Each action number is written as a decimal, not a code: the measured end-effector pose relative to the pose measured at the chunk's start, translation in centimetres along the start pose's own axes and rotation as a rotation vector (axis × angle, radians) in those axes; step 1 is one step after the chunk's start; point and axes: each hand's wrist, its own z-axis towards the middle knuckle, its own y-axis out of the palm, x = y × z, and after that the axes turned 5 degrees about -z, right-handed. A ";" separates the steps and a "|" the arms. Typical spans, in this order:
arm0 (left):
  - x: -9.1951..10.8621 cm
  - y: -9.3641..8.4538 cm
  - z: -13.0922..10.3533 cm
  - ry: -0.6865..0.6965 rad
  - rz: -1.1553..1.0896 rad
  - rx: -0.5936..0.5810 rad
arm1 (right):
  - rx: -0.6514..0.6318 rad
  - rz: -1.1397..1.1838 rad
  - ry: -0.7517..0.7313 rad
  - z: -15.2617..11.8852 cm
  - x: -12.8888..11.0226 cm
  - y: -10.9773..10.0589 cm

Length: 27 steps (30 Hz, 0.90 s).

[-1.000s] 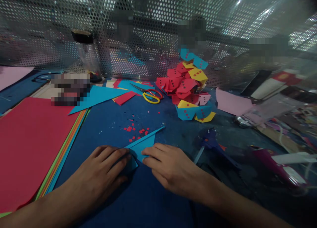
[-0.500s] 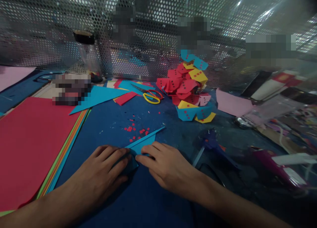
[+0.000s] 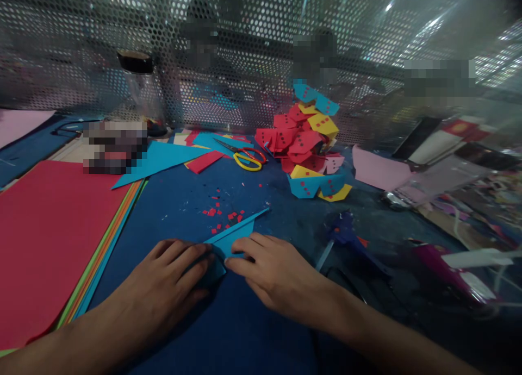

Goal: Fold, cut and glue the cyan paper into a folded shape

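Note:
A folded sheet of blue paper [image 3: 230, 241] lies on the blue tabletop between my hands, one long narrow fold running up to the right. My left hand [image 3: 176, 272] is curled over its left end, fingers bent and pressed down on it; they hide that part. With thumb and fingertips, my right hand [image 3: 269, 266] pinches the paper's near right edge. Just beyond the paper are scattered small red paper squares [image 3: 212, 212]. Scissors [image 3: 249, 160] with one yellow and one red handle lie farther back, next to a large blue paper triangle [image 3: 163, 158].
A stack of coloured sheets, red on top [image 3: 61, 228], occupies the left. Behind the right hand is a heap of folded paper pieces with dots [image 3: 302, 141]. On the right lie a blue glue gun [image 3: 346, 239] and a purple device [image 3: 452, 274]. A clear bottle [image 3: 142, 89] stands at the back left.
The whole view has shifted slightly, so things sit a little farther left. Both hands keep nearly the same grip on the blue paper.

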 end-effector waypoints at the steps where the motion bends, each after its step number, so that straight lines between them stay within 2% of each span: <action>1: 0.0 0.0 0.0 -0.001 -0.008 0.006 | 0.004 0.001 0.001 -0.2 0.0 -0.1; 8: -0.1 0.0 0.1 0.001 -0.027 0.019 | -0.007 0.023 -0.026 -0.9 0.4 -0.3; 14: -0.1 -0.1 0.2 0.040 -0.001 0.046 | 0.021 0.052 0.024 -0.6 0.3 0.0; 27: -0.1 0.1 0.1 0.042 0.033 0.066 | 0.028 -0.024 0.000 0.4 -0.1 0.9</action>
